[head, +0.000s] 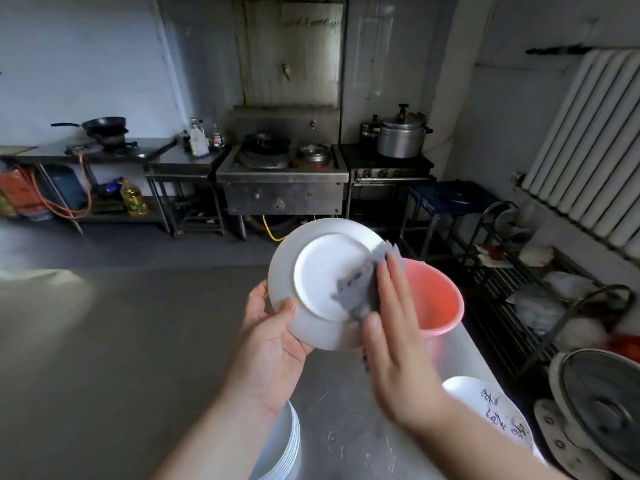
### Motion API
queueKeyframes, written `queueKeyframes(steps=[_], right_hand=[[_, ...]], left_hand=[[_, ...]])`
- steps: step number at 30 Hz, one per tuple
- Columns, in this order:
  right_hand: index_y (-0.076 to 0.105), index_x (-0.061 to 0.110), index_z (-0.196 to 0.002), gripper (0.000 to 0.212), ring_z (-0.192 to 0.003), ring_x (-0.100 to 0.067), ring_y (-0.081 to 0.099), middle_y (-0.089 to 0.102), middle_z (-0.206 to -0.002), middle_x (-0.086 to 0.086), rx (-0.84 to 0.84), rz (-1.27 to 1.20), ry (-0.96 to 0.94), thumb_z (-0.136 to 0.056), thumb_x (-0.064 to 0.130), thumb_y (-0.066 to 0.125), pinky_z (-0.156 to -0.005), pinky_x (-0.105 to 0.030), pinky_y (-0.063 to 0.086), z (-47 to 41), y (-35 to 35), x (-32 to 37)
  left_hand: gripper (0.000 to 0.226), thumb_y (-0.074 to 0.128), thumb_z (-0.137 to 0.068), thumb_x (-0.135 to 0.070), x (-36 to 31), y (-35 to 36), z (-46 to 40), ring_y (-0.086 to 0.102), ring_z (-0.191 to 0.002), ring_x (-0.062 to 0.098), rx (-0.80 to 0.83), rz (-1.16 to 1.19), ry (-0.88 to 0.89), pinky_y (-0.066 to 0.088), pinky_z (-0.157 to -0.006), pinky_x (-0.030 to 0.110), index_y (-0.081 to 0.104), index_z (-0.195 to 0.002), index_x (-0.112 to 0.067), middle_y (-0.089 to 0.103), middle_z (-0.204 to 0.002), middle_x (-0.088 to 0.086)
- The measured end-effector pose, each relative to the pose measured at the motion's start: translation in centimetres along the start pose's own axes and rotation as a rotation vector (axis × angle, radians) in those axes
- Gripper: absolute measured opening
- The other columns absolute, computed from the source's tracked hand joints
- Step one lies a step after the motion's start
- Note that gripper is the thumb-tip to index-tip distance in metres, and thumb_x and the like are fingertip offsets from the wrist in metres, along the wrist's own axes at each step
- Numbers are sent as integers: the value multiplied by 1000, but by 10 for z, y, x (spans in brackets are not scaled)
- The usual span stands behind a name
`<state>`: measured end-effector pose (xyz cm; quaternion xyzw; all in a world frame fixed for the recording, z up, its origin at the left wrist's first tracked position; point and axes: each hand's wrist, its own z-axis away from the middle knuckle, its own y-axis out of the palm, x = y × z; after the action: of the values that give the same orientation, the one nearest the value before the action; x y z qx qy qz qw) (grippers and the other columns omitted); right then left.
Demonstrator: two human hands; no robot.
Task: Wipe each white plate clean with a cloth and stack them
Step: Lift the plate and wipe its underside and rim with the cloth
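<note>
The white plate [322,271] is held up with its underside to the camera, the left hand [273,344] gripping its lower rim, thumb on the back. The right hand [394,327] presses a grey cloth [360,289] flat-fingered against the plate's right side. Below the left wrist stands a stack of plates [284,448]; behind the right hand, a pink bucket [440,303].

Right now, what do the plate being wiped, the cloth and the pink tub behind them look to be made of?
Plate: likely glazed ceramic, white and smooth with a raised foot ring on its underside. Cloth: soft grey fabric, ragged edge, crumpled under the right hand. Tub: probably plastic, matte pink, thin rim.
</note>
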<state>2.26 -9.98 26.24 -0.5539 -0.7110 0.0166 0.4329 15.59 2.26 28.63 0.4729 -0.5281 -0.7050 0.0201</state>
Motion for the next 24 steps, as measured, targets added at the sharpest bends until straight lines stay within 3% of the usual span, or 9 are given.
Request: queueKeyframes(steps=[3,9,14,16,18,20,22,24], right_hand=[[2,7,-167,70,-163,-31,-6,-10,-176,-8,24,3,-1,-113,44,27,-130,-44,4,32,19,6],[35,8,-161,53,-159,-9,20,26,-172,4,-88,-80,116,-112,29,35,-130,-33,19,-28,-14,-4],[20,8,-166,62,-163,-17,5,7,-177,0,-243,-82,187,-111,34,32,-130,-29,7,20,29,13],[39,12,-161,57,-160,-11,21,26,-172,6,-341,-160,216,-109,34,38,-127,-23,17,20,22,12],[67,24,-140,39,-144,0,46,56,-152,17,-408,-257,254,-106,30,52,-117,-16,34,-1,-5,0],[79,35,-118,26,-129,0,61,71,-131,20,-326,-366,293,-102,23,63,-110,-17,44,-26,-34,-12],[81,36,-112,25,-125,-6,66,75,-125,15,-171,-405,290,-98,21,68,-107,-22,49,-43,-53,-18],[83,30,-109,23,-125,-10,67,76,-125,11,-62,-403,259,-94,21,68,-107,-25,50,-56,-63,-22]], left_hand=[[54,55,-90,-5,5,-6,1,72,-114,31,-16,-19,-16,63,-79,47,50,-142,-15,69,-136,18],[56,62,-90,0,10,-9,3,71,-119,26,15,10,-28,62,-81,43,51,-142,-17,69,-138,12],[62,62,-85,-6,28,-3,8,70,-120,33,47,8,-39,62,-80,45,50,-143,-21,67,-140,16],[64,61,-86,-1,31,-7,9,65,-129,34,102,-34,-49,61,-90,49,48,-145,-20,64,-144,16],[65,63,-84,-1,20,-10,5,63,-131,32,163,-59,-92,59,-94,52,49,-145,-19,62,-146,13],[59,64,-89,-22,3,-12,-5,67,-123,28,201,-101,-200,60,-87,52,53,-147,-26,63,-145,9],[59,61,-91,-45,-13,-13,-15,72,-110,27,262,-226,-335,63,-75,48,54,-148,-33,68,-137,7],[53,61,-93,-43,-20,-14,-22,74,-95,28,299,-318,-416,64,-62,43,57,-146,-35,72,-126,7]])
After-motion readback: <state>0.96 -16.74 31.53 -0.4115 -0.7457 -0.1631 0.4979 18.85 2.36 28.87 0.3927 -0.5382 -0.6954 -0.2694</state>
